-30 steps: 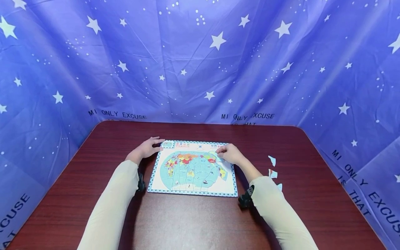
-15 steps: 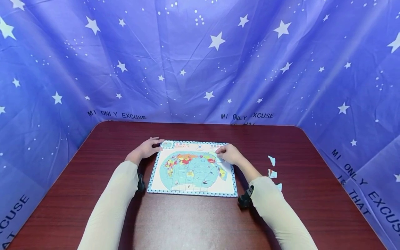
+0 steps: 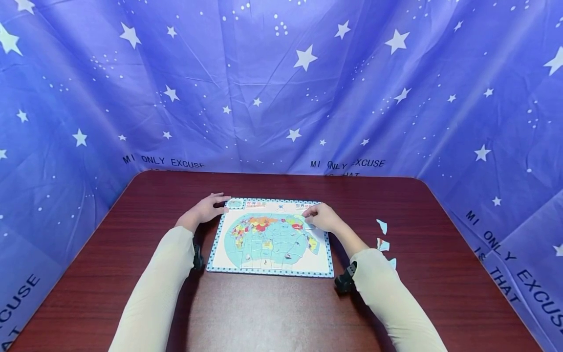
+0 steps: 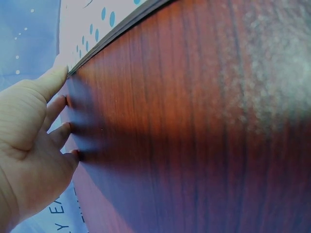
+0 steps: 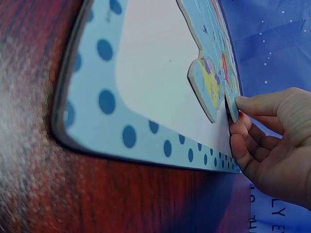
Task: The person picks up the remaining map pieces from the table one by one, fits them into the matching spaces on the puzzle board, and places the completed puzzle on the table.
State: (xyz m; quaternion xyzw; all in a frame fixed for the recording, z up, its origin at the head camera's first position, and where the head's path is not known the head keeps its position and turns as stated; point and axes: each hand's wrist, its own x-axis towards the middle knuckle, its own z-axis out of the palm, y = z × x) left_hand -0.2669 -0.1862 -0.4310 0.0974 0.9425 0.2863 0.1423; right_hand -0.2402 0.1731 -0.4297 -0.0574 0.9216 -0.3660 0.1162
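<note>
A world map jigsaw puzzle lies flat in its white tray board with a blue dotted border. Its right side shows bare white backing. With thumb and fingers, my right hand pinches a pale blue puzzle piece at the map's upper right; the hand covers part of it in the head view. Beside that piece sits a yellow and blue piece. My left hand rests at the board's upper left corner, fingers spread, and the thumb touches the edge in the left wrist view.
To the right of the board lie 3 loose puzzle pieces, among them a pale blue one and a red-marked one; my right sleeve partly covers the nearest. The dark red table ends at a blue star-printed curtain.
</note>
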